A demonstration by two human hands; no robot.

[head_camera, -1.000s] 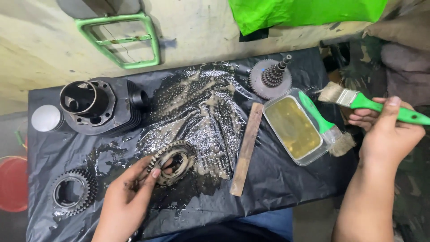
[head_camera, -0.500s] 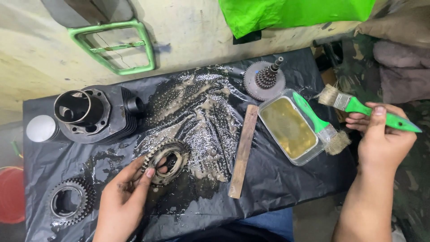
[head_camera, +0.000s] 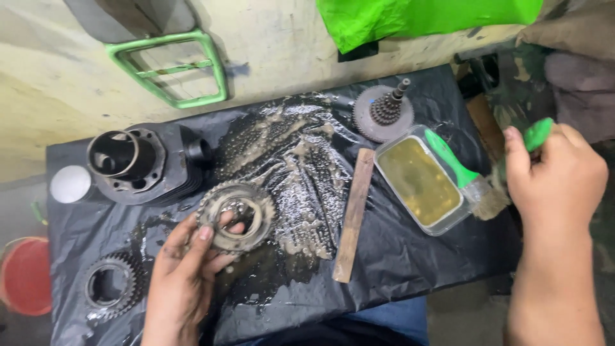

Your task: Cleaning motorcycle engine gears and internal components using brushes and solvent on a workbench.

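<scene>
So we've got a worktop (head_camera: 410, 269) wrapped in black plastic sheet, wet and greasy in the middle. Sitting on it: a dark finned cylinder (head_camera: 138, 168) at the back left with a white round lid (head_camera: 70, 184) beside it, a gear (head_camera: 110, 286) front left, a wooden stick (head_camera: 353, 214), a clear tray (head_camera: 419, 184) of yellowish fluid, and a stepped gear cluster (head_camera: 383, 113).

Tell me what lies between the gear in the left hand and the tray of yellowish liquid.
In the head view, a wooden stick lies on the wet black sheet between the gear and the tray.
</scene>
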